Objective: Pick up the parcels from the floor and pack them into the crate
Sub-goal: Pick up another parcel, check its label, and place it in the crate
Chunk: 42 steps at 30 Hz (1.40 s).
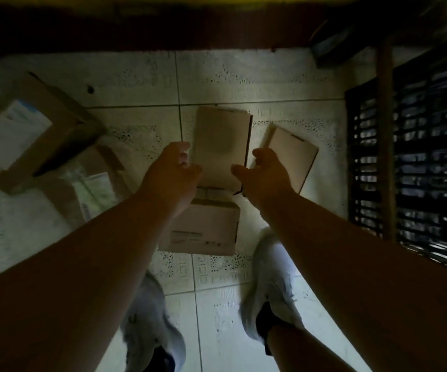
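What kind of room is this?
Probably a storeroom or a packing corner at home: cardboard parcels lie about on a pale tiled floor, and a black slatted plastic crate waits at the right.

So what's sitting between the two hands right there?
In the head view, a plain cardboard parcel lies on the tiled floor between the left hand and the right hand. Neither hand grips it yet.

Pale patterned floor tiles (pixel 142 73) carry five brown cardboard parcels: three clustered centre (pixel 221 140) (pixel 292 151) (pixel 203 226), two labelled ones left (pixel 29 130) (pixel 93 189). A black slatted plastic crate (pixel 426 167) sits right, and white sneakers (pixel 273 285) stand below.
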{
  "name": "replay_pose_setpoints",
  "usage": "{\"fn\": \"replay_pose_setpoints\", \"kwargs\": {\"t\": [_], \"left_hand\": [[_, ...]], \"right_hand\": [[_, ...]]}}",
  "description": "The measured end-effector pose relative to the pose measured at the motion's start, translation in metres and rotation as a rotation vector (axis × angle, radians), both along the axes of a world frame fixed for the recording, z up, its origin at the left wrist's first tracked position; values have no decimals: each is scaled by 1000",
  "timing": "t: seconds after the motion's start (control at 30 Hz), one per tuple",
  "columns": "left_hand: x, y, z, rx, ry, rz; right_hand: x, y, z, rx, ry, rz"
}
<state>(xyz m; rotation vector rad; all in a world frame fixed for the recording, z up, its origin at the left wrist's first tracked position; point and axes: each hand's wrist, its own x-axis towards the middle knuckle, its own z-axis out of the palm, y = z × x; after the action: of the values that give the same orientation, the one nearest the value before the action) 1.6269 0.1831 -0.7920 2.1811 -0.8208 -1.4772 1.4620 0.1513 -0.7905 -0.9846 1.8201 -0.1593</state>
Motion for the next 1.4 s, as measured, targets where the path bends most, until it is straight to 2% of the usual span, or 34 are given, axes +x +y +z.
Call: {"fn": "replay_pose_setpoints", "kwargs": {"t": [0.13, 0.27, 0.4, 0.5, 0.53, 0.6, 0.7, 0.77, 0.8, 0.87, 1.0, 1.07, 1.17, 1.23, 1.4], "left_hand": [[-8, -10, -74, 142, -112, -126], [-18, -27, -110, 162, -248, -388], [-17, -38, -101, 145, -199, -149], [-7, -41, -66, 101, -243, -155], [-6, -41, -50, 70, -207, -123], [-10, -42, -12, -31, -28, -12], [-16, -55, 56, -76, 222, 120], [-12, -65, 111, -75, 283, 107], [-7, -65, 142, -83, 304, 151], [1, -66, 209, -102, 237, 110], [32, -58, 348, -83, 624, 243], [42, -50, 421, -158, 622, 221], [57, -38, 525, -298, 466, 324], [69, -26, 589, -396, 430, 363], [107, 17, 717, -626, 433, 277]], "right_hand": [[-10, -10, -74, 71, 48, 9], [2, -34, -108, 218, -13, -106], [18, -48, -96, 213, 14, -53], [22, -50, -54, 64, -11, -45], [24, -50, -34, -11, -21, -43], [33, -47, 9, -151, -54, -5], [48, -39, 81, -248, -308, -78], [52, -34, 129, -264, -380, -98], [54, -33, 154, -265, -381, -89], [57, -30, 209, -302, -356, -51], [67, -26, 332, -559, -196, 131], [80, -23, 401, -613, -161, 204], [97, -20, 509, -724, -148, 243], [105, -16, 576, -780, -146, 258], [118, -1, 706, -724, -373, 118]]}}
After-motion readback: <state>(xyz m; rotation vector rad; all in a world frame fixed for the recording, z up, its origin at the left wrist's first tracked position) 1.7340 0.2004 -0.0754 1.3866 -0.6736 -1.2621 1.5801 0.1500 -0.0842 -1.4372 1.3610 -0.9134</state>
